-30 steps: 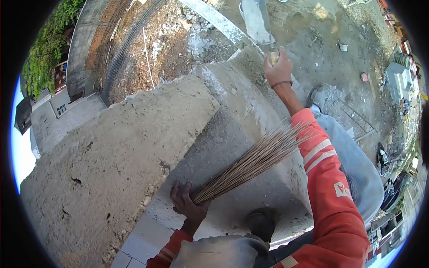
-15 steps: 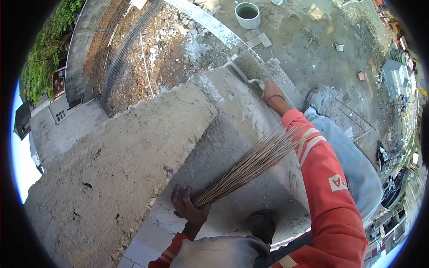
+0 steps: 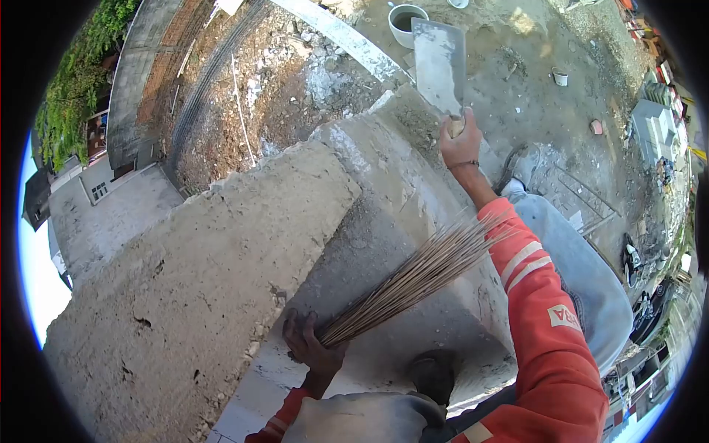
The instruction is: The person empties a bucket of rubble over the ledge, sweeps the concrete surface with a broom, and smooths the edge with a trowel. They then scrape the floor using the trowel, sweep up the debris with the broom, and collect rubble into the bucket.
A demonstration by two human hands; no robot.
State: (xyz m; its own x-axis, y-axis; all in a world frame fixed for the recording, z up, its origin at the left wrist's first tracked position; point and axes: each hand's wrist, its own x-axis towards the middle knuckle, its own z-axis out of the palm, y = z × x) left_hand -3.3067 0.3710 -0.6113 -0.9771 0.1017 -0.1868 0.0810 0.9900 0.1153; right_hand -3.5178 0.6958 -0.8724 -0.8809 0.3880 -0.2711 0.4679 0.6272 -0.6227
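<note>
My right hand (image 3: 461,140) is closed round the handle of a trowel with a wide rectangular metal blade (image 3: 439,68). The blade is lifted, its flat face toward me, with pale grey smears on it. At the lower middle, my left hand (image 3: 312,345) grips the bound end of a stick broom (image 3: 413,280). The broom's thin bristles fan out toward my right sleeve. Beneath the broom is a grey concrete step (image 3: 351,255), and a rough concrete wall top (image 3: 199,273) runs along its left side.
Far below, a bucket of water (image 3: 405,22) stands on the muddy ground, partly behind the blade. A small white pail (image 3: 560,77) is farther right. Rubble (image 3: 288,81) lies beyond the wall. My shoe (image 3: 434,375) rests on the concrete.
My right hand has raised the trowel off the far corner of the concrete, and its blade has turned to face me. The left hand and broom have hardly moved.
</note>
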